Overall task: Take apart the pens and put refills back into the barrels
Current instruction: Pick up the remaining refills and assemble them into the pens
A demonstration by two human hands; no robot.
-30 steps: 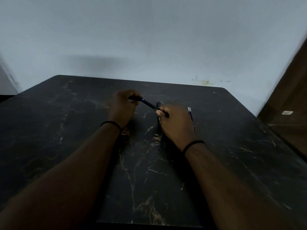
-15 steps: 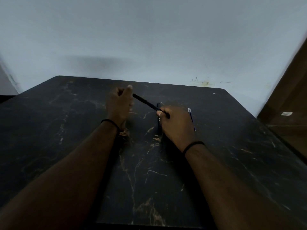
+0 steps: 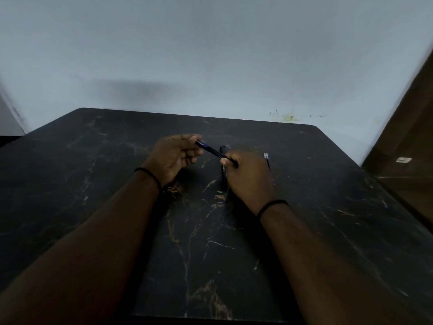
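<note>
A dark blue pen (image 3: 212, 150) slants between my two hands above the black marble table (image 3: 93, 184). My left hand (image 3: 174, 156) pinches its far upper end with thumb and fingertips. My right hand (image 3: 248, 174) grips its lower end in curled fingers. A second dark pen (image 3: 222, 165) lies on the table between the hands, partly hidden by my right hand. To the right of that hand lie thin refills (image 3: 267, 160) with pale ends.
A pale wall stands just behind the table's far edge. A brown wooden surface (image 3: 407, 160) rises at the right, past the table's right edge. Each wrist wears a black band.
My left hand has turned palm-up and taken the pen's far end in its fingertips again, after letting go half a second ago. My right hand has stayed put.
</note>
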